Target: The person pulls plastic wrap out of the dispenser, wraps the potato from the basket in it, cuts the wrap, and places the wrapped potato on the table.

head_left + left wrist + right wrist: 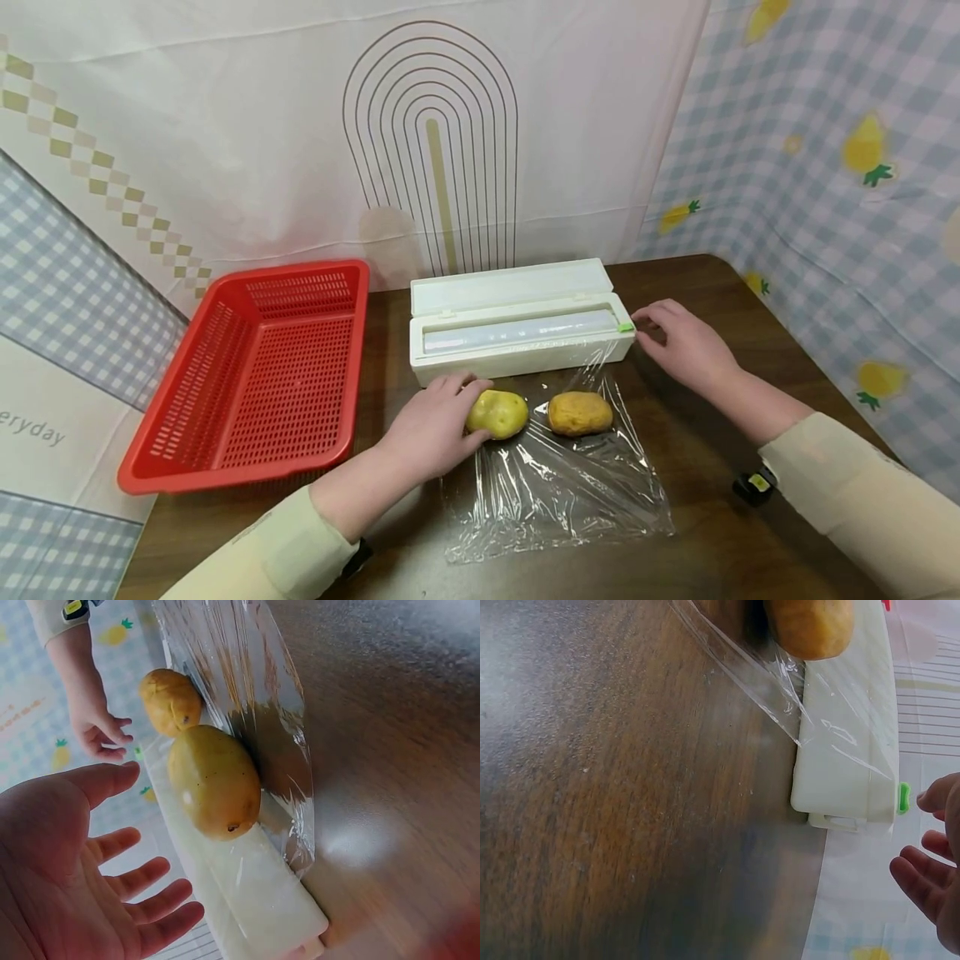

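A smooth yellow-green mango [498,415] and a wrinkled, deeper yellow mango [580,414] lie side by side on a sheet of clear cling film [555,500]. The film runs out of a white dispenser box [525,357], whose lid [513,285] is raised behind the roll [517,332]. My left hand [438,421] is beside the smoother mango, thumb and fingers spread around its left side; the left wrist view shows a gap between them. Near the box's right end, by the green slider [626,327], my right hand [686,346] hovers with loosely bent fingers and holds nothing.
A red plastic basket [347,400] stands on the left of the dark wooden table [720,500]. Patterned cloth [600,125] hangs behind the table and along its sides. The table's right edge runs beyond my right forearm.
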{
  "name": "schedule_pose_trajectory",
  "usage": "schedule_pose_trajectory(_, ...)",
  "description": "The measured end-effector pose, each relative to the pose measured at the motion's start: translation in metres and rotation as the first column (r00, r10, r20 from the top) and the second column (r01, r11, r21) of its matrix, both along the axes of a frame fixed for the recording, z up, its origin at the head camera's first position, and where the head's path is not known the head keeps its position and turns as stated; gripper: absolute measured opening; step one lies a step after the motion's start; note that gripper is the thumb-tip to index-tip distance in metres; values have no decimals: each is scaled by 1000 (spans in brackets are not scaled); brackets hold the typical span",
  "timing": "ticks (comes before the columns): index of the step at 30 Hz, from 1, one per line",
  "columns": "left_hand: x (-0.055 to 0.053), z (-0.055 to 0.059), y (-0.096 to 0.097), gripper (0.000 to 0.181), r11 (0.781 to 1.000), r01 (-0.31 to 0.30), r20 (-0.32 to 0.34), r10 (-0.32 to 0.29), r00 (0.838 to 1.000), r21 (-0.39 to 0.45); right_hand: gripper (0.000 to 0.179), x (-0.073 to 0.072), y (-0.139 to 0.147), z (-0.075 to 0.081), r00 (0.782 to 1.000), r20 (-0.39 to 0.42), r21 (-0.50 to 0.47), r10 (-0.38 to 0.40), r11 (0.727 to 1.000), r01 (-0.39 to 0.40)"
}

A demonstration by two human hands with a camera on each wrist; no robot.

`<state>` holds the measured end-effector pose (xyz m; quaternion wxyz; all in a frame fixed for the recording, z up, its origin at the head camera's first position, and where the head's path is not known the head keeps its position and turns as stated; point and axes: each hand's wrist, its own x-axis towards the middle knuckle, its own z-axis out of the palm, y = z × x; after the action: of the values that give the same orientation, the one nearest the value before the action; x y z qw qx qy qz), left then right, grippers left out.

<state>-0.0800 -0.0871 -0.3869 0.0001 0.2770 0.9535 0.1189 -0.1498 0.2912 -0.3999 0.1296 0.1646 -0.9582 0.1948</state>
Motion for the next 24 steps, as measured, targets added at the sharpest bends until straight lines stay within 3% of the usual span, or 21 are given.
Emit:
schedule_pose_trajectory(11,1,1,-8,63,1000,-18,-24,18,1000,17,24,3,-2,4,1000,4,36,15,999,-16)
schedule_pose_trajectory(19,-13,3,-8,56,991,-128,-9,129,992,41,22,-2,-3,3,999,-12,48,42,998,-42)
schedule_pose_trajectory(24,-23,3,7,52,992,-127,-5,127,992,14,22,-5,-5,3,999,-5,52,36,998,-35)
